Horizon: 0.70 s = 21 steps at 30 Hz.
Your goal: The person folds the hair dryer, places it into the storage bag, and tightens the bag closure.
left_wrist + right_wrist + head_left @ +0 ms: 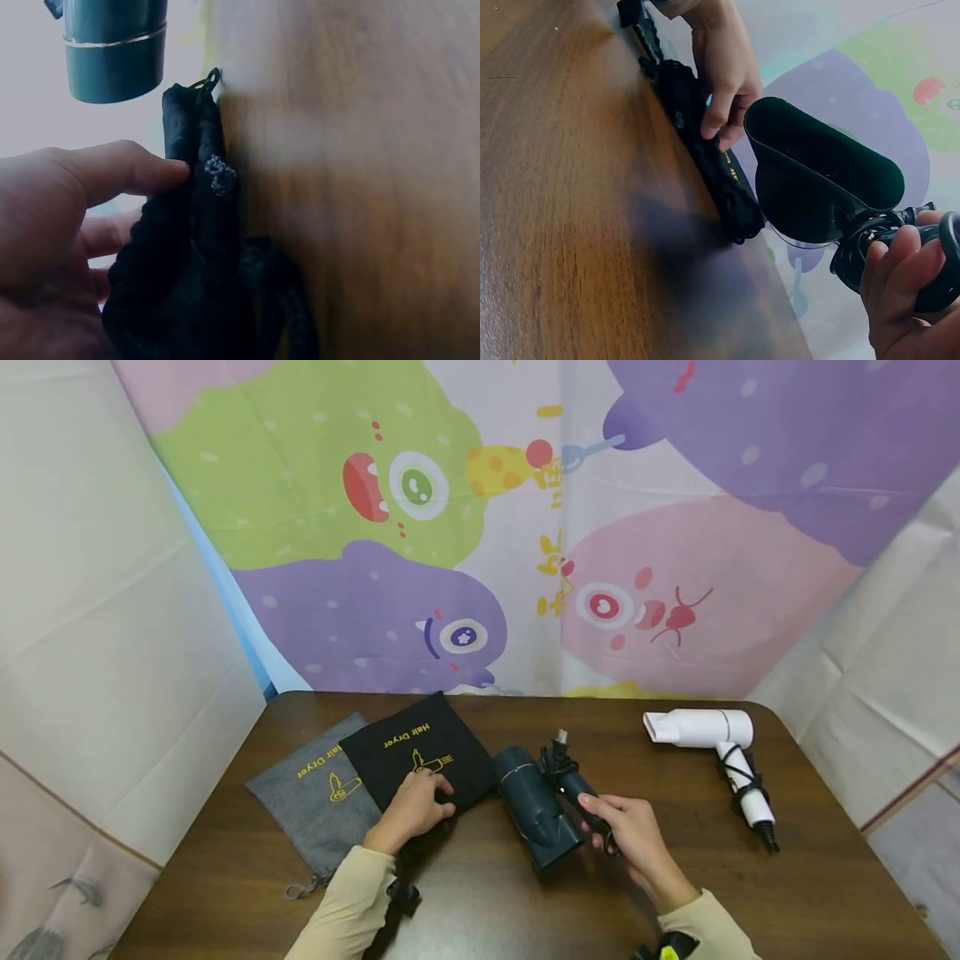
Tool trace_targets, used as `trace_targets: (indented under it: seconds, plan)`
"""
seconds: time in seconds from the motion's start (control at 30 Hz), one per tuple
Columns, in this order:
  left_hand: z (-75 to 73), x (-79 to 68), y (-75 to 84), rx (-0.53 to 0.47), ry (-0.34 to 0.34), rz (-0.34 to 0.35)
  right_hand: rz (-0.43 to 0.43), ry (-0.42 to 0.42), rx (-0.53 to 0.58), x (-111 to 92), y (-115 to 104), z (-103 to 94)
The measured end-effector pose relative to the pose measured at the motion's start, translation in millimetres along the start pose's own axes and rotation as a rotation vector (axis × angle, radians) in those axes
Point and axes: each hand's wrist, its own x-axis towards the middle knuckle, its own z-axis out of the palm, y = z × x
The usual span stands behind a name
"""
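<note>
My right hand (633,835) grips the handle of a dark teal hair dryer (528,793), whose cord is bundled around the handle with the plug sticking up. In the right wrist view the dryer's wide flat nozzle (825,161) faces the camera, and the fingers curl round the handle beside the coiled cord (862,247). A black drawstring pouch (408,735) with yellow "Hair Dryer" print lies left of the dryer. At its gathered near edge, my left hand (416,806) pinches the cloth; the left wrist view shows the thumb (150,169) on the dark fabric, other fingers behind it.
A grey drawstring pouch (315,793) lies partly under the black one at the left. On the right rests a white hair dryer (697,728), its cord wound about the handle. The brown wooden table (480,918) meets a cartoon-printed cloth (525,527) at the back.
</note>
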Motion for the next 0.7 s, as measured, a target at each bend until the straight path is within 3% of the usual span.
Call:
trace_targets:
  seconds: [0.2,0.47,0.7]
  plan:
    - [0.2,-0.9,-0.6,-0.029,0.038,-0.002,0.001,-0.001,-0.004,0.2,-1.6,-0.3]
    - [1.5,-0.3,4.5,0.058,0.032,0.093,0.004,-0.002,-0.007,0.1,-1.3,-0.7]
    - [1.7,2.1,8.1,0.066,0.047,0.05,0.009,0.007,0.007,-0.2,0.9,-1.9]
